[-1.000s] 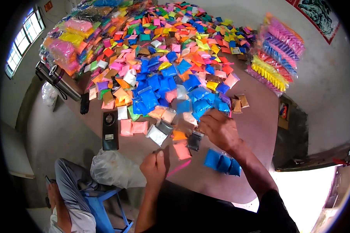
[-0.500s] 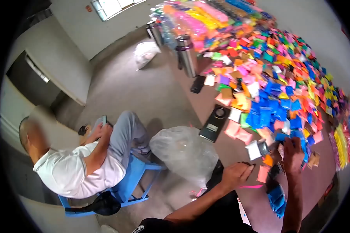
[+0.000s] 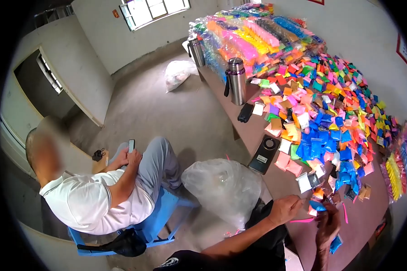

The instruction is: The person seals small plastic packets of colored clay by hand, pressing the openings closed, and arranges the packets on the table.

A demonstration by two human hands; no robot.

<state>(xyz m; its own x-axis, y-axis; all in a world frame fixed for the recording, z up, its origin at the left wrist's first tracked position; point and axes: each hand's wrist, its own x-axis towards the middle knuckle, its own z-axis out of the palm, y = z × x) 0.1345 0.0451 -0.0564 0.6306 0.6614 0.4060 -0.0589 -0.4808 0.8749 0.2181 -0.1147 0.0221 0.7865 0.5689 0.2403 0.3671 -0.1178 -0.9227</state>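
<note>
My right hand is over the near part of the brown table, closed with a small blue packet at its fingertips. To its left, my left hand is held at the table's edge with its fingers curled together; whatever may be in them is hidden. Partly behind my right hand lie more blue packets. A pink strip rests between the hands. Just beyond them are a white packet, a black one and blue packets at the edge of a large colourful heap.
A black phone and a steel flask stand along the table's left side. Bundled packet strips are piled at the far end. A clear plastic bag sits left of the table, near a seated person holding a phone.
My right hand has drawn back from the heap toward me, and a blue packet now shows at its fingertips. My left hand stays near the table edge. The whole view has shifted slightly.
</note>
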